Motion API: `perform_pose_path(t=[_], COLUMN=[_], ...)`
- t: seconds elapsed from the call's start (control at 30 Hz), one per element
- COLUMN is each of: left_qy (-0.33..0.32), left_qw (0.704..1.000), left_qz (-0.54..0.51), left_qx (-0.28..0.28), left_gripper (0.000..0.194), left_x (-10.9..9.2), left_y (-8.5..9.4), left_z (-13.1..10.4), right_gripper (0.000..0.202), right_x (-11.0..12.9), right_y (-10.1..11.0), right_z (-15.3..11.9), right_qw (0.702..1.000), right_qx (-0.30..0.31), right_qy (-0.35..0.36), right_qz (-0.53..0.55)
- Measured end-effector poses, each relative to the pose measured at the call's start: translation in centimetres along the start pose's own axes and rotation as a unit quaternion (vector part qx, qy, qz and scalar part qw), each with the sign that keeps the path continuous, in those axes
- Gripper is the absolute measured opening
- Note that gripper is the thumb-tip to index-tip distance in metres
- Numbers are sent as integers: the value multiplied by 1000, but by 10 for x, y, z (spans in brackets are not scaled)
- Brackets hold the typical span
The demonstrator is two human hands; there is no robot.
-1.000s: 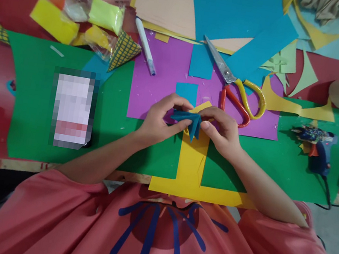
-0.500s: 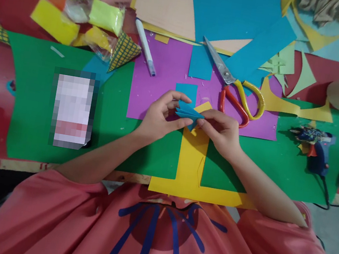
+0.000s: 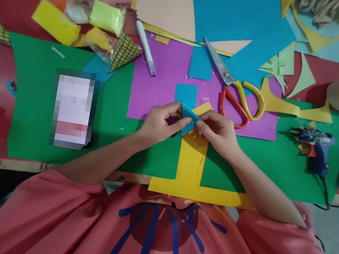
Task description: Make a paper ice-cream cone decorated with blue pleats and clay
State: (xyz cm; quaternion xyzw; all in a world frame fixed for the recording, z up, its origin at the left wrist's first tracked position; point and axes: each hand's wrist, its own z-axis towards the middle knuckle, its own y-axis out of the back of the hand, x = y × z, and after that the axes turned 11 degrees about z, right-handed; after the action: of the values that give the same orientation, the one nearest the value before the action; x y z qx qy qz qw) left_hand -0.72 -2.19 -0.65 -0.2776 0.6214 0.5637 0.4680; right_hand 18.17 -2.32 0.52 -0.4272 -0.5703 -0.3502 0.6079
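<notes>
Between my two hands is a small folded piece of blue paper (image 3: 189, 114), creased to a point. My left hand (image 3: 162, 121) pinches its left side between thumb and fingers. At its right tip, the thumb and forefinger of my right hand (image 3: 219, 131) are closed on it. Under the hands lies a strip of yellow paper (image 3: 191, 161). A blue paper square (image 3: 186, 93) rests on the purple sheet (image 3: 158, 95) just beyond. Scissors (image 3: 229, 80) with red and yellow handles lie a little past my right hand.
A glue gun (image 3: 318, 147) with a cord sits at the right. On the left, a blurred phone (image 3: 73, 111) lies on the green sheet (image 3: 30, 121). A pen (image 3: 146, 48), bagged clay packs (image 3: 106, 16), paper scraps (image 3: 304, 76) and stacked coloured sheets (image 3: 167, 3) lie farther back.
The folded blue paper has turned, its pleats pressed together into a flatter triangle. My left fingers have come down and closed on it; my right hand has barely moved.
</notes>
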Motion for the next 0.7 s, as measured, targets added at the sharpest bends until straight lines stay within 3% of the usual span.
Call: perform_pose_path(t=[0.13, 0.5, 0.7], left_qy=[3, -25, -21], left_qw=[1000, 999, 999], left_qz=[12, 33, -42], left_qx=[16, -3, 16], left_gripper=[28, 27, 34], left_x=[-3, 1, 1], left_y=[1, 1, 1], left_z=[0, 0, 1], right_gripper=[29, 19, 16], right_x=[1, 3, 5], right_y=[1, 3, 6], right_z=[0, 2, 4], right_qw=[1000, 995, 984], right_qx=[13, 8, 3], right_qy=[-21, -73, -108], right_qz=[-10, 73, 143])
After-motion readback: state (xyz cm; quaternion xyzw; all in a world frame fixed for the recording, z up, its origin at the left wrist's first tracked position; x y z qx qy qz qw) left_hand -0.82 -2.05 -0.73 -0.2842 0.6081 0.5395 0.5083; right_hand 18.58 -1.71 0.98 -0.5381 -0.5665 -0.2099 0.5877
